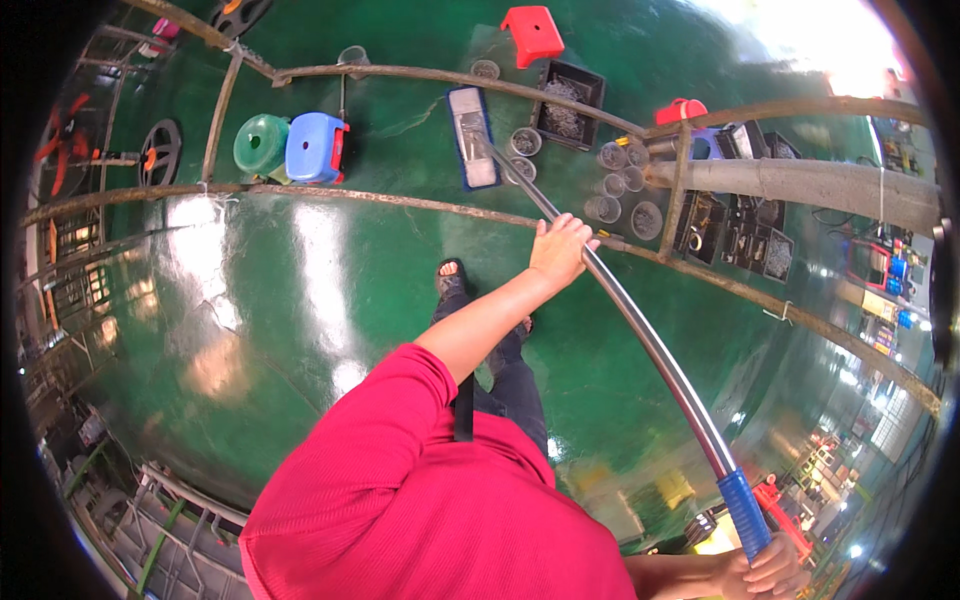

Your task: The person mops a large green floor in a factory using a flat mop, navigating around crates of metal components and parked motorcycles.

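At the nearest edge, the blue grip [743,512] of a flat mop is held by the right hand [770,572], its fingers wrapped closely around it. Pale marks are borne by a small black object [703,526] beside the grip, too small to be read. Farther up, the silver pole [655,345] is clasped by the left hand [560,248], its fingers curled over it. A sandalled foot [450,275] is seen below, on the green floor [250,400]. The nearer rail [370,197] is crossed by the pole, and beyond it the white-and-blue mop head [468,112] is laid flat on the floor. To its left, a blue stool [314,148] is placed beside a green container [260,145]; to its right, a black crate [597,100] is filled with small parts. Farthest, a red stool [533,36] is seen.
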Motion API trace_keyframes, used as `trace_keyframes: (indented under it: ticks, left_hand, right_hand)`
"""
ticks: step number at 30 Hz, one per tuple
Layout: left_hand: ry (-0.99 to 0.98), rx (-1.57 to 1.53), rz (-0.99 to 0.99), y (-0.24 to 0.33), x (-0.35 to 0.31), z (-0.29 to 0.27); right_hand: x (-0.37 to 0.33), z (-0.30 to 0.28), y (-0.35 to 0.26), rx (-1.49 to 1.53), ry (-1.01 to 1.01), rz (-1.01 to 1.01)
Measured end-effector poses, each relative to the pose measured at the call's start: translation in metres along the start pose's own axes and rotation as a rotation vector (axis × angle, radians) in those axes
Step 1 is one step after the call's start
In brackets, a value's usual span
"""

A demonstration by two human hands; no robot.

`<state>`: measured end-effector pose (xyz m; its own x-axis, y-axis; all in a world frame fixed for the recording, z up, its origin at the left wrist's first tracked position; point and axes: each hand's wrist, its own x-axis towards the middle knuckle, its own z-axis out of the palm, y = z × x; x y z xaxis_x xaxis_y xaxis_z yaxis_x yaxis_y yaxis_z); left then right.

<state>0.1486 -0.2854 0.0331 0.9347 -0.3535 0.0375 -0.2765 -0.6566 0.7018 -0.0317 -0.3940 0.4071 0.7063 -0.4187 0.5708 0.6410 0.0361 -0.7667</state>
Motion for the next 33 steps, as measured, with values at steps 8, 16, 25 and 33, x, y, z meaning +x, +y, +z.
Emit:
trace_keyframes:
  ticks: [8,16,25,33]
  left_hand:
    - [-0.212,0.006,-0.006,-0.003,-0.037,-0.030]
    - [-0.086,0.183,-0.127,-0.092,-0.055,-0.050]
    - [-0.104,-0.002,-0.090,-0.015,-0.036,-0.011]
    - [-0.189,-0.126,0.146,0.030,-0.011,0.030]
  right_hand:
    - [0.044,-0.047,-0.012,0.113,-0.125,0.147]
    - [0.030,-0.055,0.092,0.219,0.063,0.219]
    - [0.037,-0.060,-0.001,0.086,0.027,0.157]
    - [0.007,-0.055,-0.046,-0.090,0.202,0.040]
